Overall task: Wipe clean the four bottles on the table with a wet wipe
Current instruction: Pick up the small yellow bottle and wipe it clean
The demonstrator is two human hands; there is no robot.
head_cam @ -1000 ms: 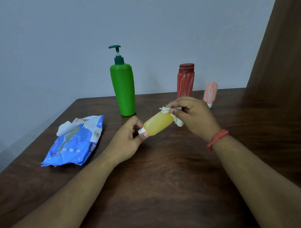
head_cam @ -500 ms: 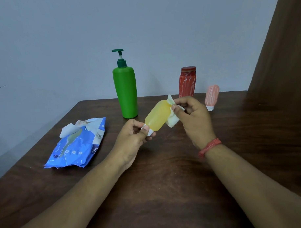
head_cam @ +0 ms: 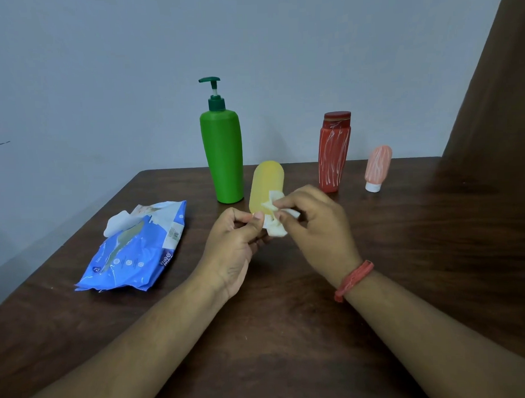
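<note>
Yellow plastic, the small bottle [head_cam: 266,185] stands upright at frame centre, cap end pinched in the left hand [head_cam: 233,247]. The right hand [head_cam: 315,226] pinches a crumpled wet wipe [head_cam: 275,219] against its lower side. Best to roll the bottle while dragging the wipe upward. The green pump bottle [head_cam: 222,158], red bottle [head_cam: 334,154] and pink bottle [head_cam: 377,168] wait behind.
</note>
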